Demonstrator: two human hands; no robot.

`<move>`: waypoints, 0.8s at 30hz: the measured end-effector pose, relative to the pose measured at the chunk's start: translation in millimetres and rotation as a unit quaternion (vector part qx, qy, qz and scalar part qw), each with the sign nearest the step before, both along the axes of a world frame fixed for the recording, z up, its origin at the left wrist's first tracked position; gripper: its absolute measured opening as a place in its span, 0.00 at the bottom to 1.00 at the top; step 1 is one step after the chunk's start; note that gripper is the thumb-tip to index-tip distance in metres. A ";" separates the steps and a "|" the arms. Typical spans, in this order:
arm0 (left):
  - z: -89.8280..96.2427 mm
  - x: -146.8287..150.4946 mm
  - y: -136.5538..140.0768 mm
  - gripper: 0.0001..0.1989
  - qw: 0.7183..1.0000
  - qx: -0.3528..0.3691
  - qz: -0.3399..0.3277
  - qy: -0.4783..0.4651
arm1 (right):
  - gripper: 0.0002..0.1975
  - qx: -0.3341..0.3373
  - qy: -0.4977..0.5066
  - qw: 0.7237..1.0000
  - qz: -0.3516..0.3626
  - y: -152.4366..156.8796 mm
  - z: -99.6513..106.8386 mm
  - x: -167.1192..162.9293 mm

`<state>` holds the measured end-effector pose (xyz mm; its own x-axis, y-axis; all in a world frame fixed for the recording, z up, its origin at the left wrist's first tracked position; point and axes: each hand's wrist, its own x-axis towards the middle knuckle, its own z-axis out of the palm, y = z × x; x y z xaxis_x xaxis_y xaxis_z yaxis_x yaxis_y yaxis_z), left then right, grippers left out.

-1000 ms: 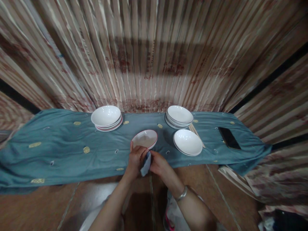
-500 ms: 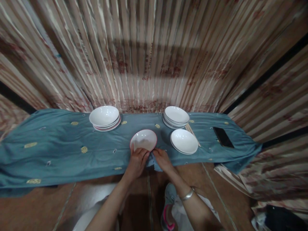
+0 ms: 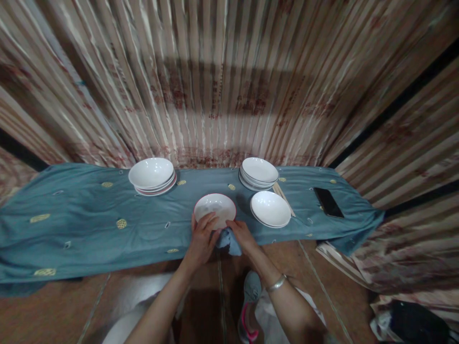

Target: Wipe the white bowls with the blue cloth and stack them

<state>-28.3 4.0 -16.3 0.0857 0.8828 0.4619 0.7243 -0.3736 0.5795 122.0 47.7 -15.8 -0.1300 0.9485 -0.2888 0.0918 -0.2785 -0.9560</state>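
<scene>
Curtain: letter-like print beyond the hands, too blurred to read
Tablecloth: tiny marks left of them, illegible

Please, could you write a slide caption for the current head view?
Left hand on a red-rimmed bowl, right hand at its edge with a blue cloth, stacked white dishes behind.

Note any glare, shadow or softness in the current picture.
Head view: bright highlights on the topmost bowl at far left and a pale sheen on the floor; head view: a broad shadow across the curtain, grey shading inside the red-rimmed bowl by the left hand; head view: curtain print too soft to read.
</scene>
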 end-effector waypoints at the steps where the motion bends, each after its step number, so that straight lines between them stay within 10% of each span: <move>1: -2.4 -2.0 2.2 0.18 0.999 0.009 0.031 -0.018 | 0.17 -0.016 0.022 1.000 -0.010 0.1 -0.2 0.0; 8: -14.6 -17.5 21.7 0.28 0.919 -0.064 0.184 -0.342 | 0.17 -0.045 0.079 0.995 -0.040 -5.4 16.2 9.2; 15: 8.3 0.4 24.6 0.25 0.804 -0.150 0.124 -0.562 | 0.22 0.032 -0.001 0.999 -0.034 -6.7 31.2 32.2; 24: 38.2 53.9 21.8 0.17 0.757 -0.209 0.021 -0.619 | 0.28 0.183 -0.243 0.953 -0.001 -13.4 79.4 101.2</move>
